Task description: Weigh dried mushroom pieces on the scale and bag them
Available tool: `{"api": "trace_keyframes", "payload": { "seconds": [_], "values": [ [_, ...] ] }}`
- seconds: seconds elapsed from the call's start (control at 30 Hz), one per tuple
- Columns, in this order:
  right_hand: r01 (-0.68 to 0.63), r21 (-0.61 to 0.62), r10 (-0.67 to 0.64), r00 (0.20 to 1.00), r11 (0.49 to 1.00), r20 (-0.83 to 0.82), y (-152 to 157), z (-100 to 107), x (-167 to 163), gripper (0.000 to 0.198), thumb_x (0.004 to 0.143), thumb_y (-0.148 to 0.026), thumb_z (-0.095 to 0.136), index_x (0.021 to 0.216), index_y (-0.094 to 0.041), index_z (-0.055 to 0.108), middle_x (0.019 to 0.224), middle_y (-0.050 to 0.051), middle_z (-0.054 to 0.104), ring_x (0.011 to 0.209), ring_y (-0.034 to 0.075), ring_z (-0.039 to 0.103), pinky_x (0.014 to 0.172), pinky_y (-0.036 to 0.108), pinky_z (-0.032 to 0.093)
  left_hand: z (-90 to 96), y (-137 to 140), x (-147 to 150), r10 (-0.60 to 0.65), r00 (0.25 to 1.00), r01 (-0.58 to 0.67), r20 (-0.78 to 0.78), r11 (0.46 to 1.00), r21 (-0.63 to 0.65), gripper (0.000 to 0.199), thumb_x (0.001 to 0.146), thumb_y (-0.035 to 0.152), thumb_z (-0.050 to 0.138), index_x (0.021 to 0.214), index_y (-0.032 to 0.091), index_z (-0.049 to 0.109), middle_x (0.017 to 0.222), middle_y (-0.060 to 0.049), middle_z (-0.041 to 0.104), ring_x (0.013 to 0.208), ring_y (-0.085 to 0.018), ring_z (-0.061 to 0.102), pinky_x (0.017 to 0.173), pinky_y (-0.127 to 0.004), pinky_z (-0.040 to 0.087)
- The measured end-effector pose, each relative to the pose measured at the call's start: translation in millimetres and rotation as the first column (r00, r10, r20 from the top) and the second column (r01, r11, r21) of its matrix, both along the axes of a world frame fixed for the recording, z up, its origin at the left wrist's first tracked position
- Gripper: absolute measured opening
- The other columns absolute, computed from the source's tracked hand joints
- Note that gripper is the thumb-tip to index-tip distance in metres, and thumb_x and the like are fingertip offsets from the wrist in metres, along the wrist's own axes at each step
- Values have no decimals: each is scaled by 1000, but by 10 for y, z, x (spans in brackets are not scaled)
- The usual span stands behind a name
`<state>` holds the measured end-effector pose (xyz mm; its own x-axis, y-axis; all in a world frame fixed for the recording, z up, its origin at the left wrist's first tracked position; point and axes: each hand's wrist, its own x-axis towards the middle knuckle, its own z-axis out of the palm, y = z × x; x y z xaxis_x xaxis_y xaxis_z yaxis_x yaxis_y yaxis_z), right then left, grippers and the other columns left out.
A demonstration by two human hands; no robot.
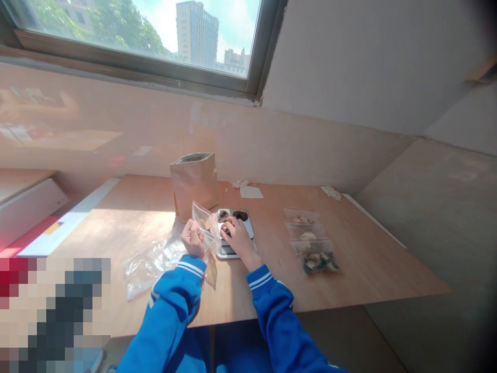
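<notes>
- Scale (236, 235) was taken as landmark: a small flat one on the wooden table (368, 269), dark dried pieces (240, 215) lying on its pan.
- Just left of the scale, a clear zip bag (205, 224) was held upright, pinched shut-fingered by the left hand (193, 238).
- On the scale's near edge the right hand (237, 235) was laid, fingers curled over a piece; whether it was gripped could not be told.
- Judged best: the bag's mouth kept wide and close to the pan.
- Behind the scale, a brown paper pouch (194, 181) stood; right of it, filled bags (312, 243) lay in a row.

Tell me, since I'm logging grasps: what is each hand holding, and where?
Left hand pinches the small clear bag by its lower edge. Right hand rests on the scale; a grip cannot be told.
</notes>
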<state>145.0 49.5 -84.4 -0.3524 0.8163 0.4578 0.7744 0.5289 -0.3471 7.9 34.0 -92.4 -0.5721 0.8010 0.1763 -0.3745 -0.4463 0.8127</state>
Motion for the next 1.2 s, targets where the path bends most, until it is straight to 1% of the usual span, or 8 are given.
{"api": "trace_keyframes", "payload": {
  "seconds": [0.27, 0.33, 0.43, 0.53, 0.63, 0.87, 1.07, 1.2],
  "values": [
    [-13, -48, -4, 944, 999, -330, 10, 27, 63, 10, 88, -21, 53, 80, -21, 59, 91, 7, 60, 91, 22, 58, 85, 37, 49, -29, 17, -4, -1, 999, 1, -33, 1000, 8, 45, 86, 44, 59, 59, 20, 31, 45, 9, 25, 37, -4, 21, 40, -21, 13],
    [-6, -103, -47, 864, 995, -502, -27, 164, 36, 10, 86, -26, 58, 78, -21, 59, 89, 6, 61, 89, 21, 59, 82, 34, 49, -28, 17, -2, -4, 999, 4, -43, 1000, -2, 46, 86, 45, 59, 59, 20, 32, 44, 9, 26, 37, -5, 22, 40, -21, 13],
    [-111, -263, -127, 660, 958, -741, -122, 495, -35, 17, 84, -37, 62, 82, -20, 62, 84, 4, 65, 78, 18, 61, 68, 29, 49, -34, 15, 3, -16, 998, 16, -66, 1000, -7, 45, 87, 45, 58, 59, 20, 32, 44, 9, 26, 37, -5, 22, 39, -22, 13],
    [-373, -399, -146, 552, 838, -821, -222, 833, -97, 28, 82, -47, 63, 86, -19, 64, 84, 3, 69, 68, 15, 61, 55, 24, 45, -62, 17, 2, -2, 990, 3, -141, 1000, 2, 45, 88, 45, 56, 58, 20, 33, 45, 8, 27, 38, -6, 22, 40, -23, 15],
    [-453, -475, -97, 638, 754, -764, -271, 1014, -117, 33, 79, -50, 67, 84, -17, 65, 78, 3, 69, 64, 14, 61, 50, 22, 44, -120, 20, -15, 7, 971, -5, -241, 1000, 10, 46, 89, 44, 53, 55, 20, 34, 45, 7, 29, 40, -7, 25, 42, -24, 18],
    [-270, -615, -72, 878, 740, -472, -275, 1021, -89, 29, 82, -43, 67, 69, -18, 60, 55, -2, 62, 38, 10, 51, 37, 21, 36, -220, -7, -60, 53, 874, -44, -482, 999, 30, 43, 83, 38, 58, 51, 19, 37, 44, 5, 33, 45, -10, 31, 50, -25, 25],
    [-181, -585, -88, 912, 791, -401, -301, 1079, -117, 35, 86, -41, 62, 59, -21, 51, 40, -5, 49, 28, 10, 42, 34, 23, 30, -169, -62, -33, 0, 904, 4, -428, 1000, 8, 40, 73, 36, 66, 46, 19, 43, 44, 4, 34, 45, -10, 29, 50, -25, 24],
    [-159, -463, -82, 885, 872, -458, -299, 1103, -192, 33, 91, -45, 54, 69, -21, 57, 50, -4, 56, 44, 12, 54, 42, 22, 37, -159, -86, -31, -25, 928, 18, -372, 1000, -22, 39, 71, 34, 69, 44, 19, 44, 43, 3, 34, 46, -10, 29, 51, -25, 23]
  ]
}}
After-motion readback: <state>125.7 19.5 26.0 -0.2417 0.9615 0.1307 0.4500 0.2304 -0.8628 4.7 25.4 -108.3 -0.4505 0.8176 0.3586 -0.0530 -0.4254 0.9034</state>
